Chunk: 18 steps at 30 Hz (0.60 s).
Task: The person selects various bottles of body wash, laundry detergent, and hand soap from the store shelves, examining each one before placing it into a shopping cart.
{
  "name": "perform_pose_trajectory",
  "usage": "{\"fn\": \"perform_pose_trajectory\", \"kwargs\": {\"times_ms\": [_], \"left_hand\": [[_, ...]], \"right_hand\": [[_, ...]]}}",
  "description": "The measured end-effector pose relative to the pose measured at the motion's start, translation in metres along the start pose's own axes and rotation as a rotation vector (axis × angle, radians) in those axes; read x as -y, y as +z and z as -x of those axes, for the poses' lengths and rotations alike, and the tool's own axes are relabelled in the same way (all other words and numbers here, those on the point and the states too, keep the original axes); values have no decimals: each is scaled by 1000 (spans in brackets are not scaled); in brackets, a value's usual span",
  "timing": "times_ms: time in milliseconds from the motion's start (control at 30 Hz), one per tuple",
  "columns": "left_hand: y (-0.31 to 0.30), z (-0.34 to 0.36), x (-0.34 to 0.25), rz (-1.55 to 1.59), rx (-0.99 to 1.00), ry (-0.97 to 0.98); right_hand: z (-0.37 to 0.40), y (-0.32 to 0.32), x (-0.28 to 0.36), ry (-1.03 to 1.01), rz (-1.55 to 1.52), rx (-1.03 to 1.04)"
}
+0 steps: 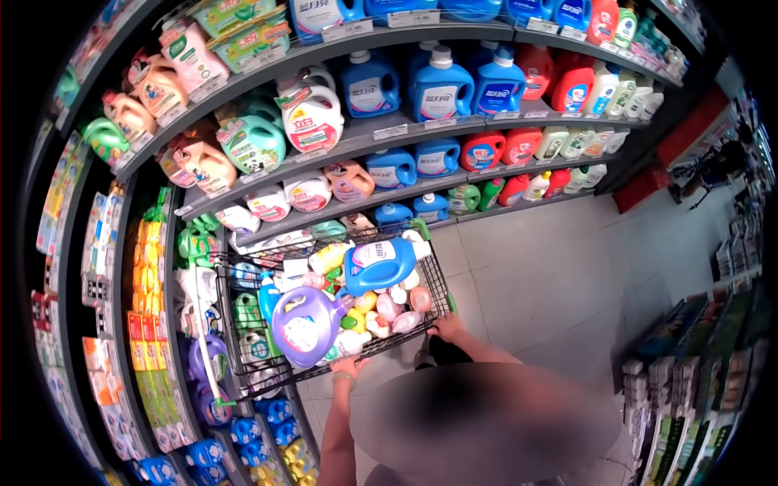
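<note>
A black wire shopping cart (442, 279) stands along the shelves, piled with bottles and packages. My left hand (348, 366) is closed on the rim of its near side. Nearer the cart's right-hand corner, my right hand (446, 326) is wrapped over the same rim. On top of the load, close to my left hand, lies a large purple detergent bottle (304, 326). A big blue detergent bottle (381, 266) rests on its side farther back. Small pink and yellow bottles (389, 308) fill the space between them and my right hand. Items lower in the cart are partly hidden.
Curved shelves (405, 121) of blue, red and white detergent bottles run behind the cart. More stocked shelves (150, 316) stand at the left. Grey tiled floor (535, 259) stretches to the right, with a shelf unit (689, 405) at the lower right. A blurred patch covers the bottom middle.
</note>
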<state>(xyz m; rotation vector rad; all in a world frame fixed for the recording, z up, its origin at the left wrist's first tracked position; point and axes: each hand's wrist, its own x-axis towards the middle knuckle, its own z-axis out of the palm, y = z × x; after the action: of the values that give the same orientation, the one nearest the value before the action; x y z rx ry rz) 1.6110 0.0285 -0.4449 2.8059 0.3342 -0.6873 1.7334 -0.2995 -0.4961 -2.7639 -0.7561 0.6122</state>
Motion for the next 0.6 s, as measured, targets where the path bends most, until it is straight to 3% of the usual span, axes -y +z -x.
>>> {"fn": "perform_pose_trajectory", "kwargs": {"times_ms": [67, 200, 367, 433, 500, 600], "left_hand": [[7, -1, 3, 0, 96, 29], [23, 12, 2, -30, 12, 55], [19, 35, -9, -45, -53, 213], [10, 43, -24, -99, 102, 196], [27, 42, -18, -143, 93, 290], [32, 44, -26, -154, 83, 404]], "right_hand": [[8, -7, 8, 36, -16, 48], [32, 8, 3, 35, -6, -38], [73, 18, 6, 80, -6, 32], [86, 21, 6, 98, -22, 7], [98, 13, 3, 146, -16, 182], [115, 19, -6, 172, -20, 177]]}}
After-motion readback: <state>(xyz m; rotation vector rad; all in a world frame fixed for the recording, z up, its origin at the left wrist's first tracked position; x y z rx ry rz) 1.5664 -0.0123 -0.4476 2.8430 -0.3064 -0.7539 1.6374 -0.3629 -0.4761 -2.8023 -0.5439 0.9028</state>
